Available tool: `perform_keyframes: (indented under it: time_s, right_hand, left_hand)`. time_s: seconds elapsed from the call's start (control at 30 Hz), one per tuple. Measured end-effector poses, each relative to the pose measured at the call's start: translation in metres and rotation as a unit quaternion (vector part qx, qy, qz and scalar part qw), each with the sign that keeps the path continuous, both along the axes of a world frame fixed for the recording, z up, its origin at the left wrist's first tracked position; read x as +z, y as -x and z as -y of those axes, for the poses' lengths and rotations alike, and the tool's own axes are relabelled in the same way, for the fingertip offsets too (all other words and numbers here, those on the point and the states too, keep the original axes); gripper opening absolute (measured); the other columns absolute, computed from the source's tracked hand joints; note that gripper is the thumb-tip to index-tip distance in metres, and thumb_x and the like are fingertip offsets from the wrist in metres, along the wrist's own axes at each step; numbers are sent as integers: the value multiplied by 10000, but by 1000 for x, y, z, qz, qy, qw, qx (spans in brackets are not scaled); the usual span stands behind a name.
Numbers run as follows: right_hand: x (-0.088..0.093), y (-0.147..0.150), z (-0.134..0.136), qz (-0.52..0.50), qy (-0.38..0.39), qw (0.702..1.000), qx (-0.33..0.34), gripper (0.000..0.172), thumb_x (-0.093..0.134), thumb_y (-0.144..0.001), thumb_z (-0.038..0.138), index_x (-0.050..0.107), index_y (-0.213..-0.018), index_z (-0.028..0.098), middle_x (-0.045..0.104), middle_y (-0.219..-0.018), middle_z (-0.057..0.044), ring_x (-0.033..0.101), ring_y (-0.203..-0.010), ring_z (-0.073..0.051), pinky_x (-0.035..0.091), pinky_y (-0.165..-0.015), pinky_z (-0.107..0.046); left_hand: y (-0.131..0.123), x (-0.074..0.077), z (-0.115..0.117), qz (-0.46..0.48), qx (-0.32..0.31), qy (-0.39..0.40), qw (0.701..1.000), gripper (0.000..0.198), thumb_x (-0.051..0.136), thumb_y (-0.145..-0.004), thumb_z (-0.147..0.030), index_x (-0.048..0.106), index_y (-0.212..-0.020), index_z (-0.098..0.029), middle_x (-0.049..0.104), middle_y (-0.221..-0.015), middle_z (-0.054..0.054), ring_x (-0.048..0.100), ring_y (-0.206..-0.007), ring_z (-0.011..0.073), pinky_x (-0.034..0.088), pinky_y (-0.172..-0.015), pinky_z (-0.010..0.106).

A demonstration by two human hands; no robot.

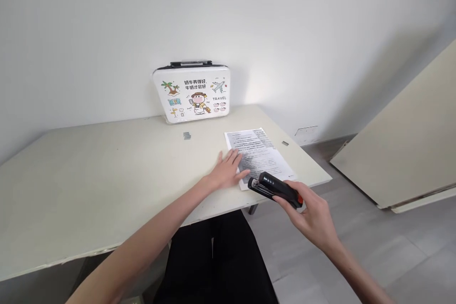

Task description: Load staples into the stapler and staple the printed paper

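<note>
Black-clad legs [188,261] lie closest in the head view, below the near edge of the pale table [107,175]. The left hand [227,171] rests with fingers spread across the left edge of printed papers [260,154], grasping nothing. The right hand [315,211] grips a black stapler [281,190], its front parted, by the papers' near edge; contact between them I cannot tell. Grey staple strips [187,136] lie before an upright white case [171,90].
</note>
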State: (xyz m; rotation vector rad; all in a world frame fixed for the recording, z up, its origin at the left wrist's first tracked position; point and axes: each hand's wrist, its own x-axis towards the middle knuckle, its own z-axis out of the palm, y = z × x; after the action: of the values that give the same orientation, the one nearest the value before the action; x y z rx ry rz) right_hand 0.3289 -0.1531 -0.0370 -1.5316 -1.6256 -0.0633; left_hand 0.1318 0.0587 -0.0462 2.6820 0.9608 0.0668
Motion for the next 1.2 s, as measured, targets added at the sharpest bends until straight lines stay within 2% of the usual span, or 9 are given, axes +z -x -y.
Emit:
perform_keyframes:
  time_s: [0.13,0.23,0.37,0.53,0.73,0.83,0.93,1.07,1.2]
  right_hand:
    - [0,-4,4,-6,1,1000,-5,220,690,-992,407,654,-1150,259,743,-968,-52,665,-748,-198,547,-683,-314]
    - [2,-4,4,-7,19,1000,-2,208,678,-997,418,661,-1133,262,734,-935,-43,641,-712,-190,537,-660,-311]
    - [1,-1,1,-21,32,999,-6,232,672,-990,458,672,-1118,265,732,-928,-45,623,-697,-195,532,-645,-320]
    - [-3,16,-15,-68,59,995,32,273,662,-991,474,677,-1158,259,755,-1023,-73,684,-822,-235,560,-708,-342]
    - [-7,57,-65,-123,123,979,110,313,676,-967,498,681,-1183,270,762,-1164,-70,711,-1033,-273,583,-826,-371]
    - [-9,85,-96,-138,156,964,167,289,697,-944,491,694,-1137,276,772,-1130,-46,721,-1010,-262,570,-865,-379]
    - [-10,114,-122,-151,169,953,204,290,717,-927,478,698,-1131,274,770,-1144,-41,720,-1034,-251,559,-883,-366]
    - [-9,136,-139,-127,170,945,248,325,730,-921,462,686,-1174,263,760,-1167,-54,705,-1051,-241,549,-906,-365]
    - [-7,136,-138,-165,194,929,269,385,428,-1084,505,678,-1242,258,748,-1238,-69,692,-1136,-232,524,-1006,-392]
  left_hand:
    - [-38,-4,-16,18,-2,-2,1000,831,244,-1063,-688,208,-1694,-148,129,-1758,170,44,-1636,367,-45,-1265,682]
    - [-37,-9,-15,38,1,-5,999,817,203,-1073,-677,203,-1696,-149,109,-1765,149,27,-1639,345,-21,-1295,618]
    - [8,-12,1,82,-6,-8,997,784,198,-1095,-643,231,-1690,-134,122,-1769,112,45,-1642,292,48,-1332,481]
    - [107,-9,30,101,18,-16,995,718,343,-1094,-613,271,-1686,-214,265,-1740,77,187,-1625,274,146,-1334,469]
    - [196,1,67,150,158,-1,976,711,431,-1063,-603,283,-1679,-280,343,-1717,57,372,-1559,311,428,-1216,475]
    - [210,6,80,211,229,44,949,683,450,-1046,-617,338,-1648,-313,441,-1666,68,494,-1477,322,616,-939,384]
    - [212,9,85,268,270,81,921,662,487,-1028,-622,384,-1612,-327,558,-1571,93,598,-1370,325,622,-811,361]
    - [210,10,85,347,303,101,882,644,548,-1001,-604,435,-1560,-304,630,-1482,131,577,-1396,327,570,-961,422]
    - [211,12,86,425,334,126,832,555,584,-993,-572,511,-1465,-289,692,-1386,132,601,-1378,304,461,-1127,457]
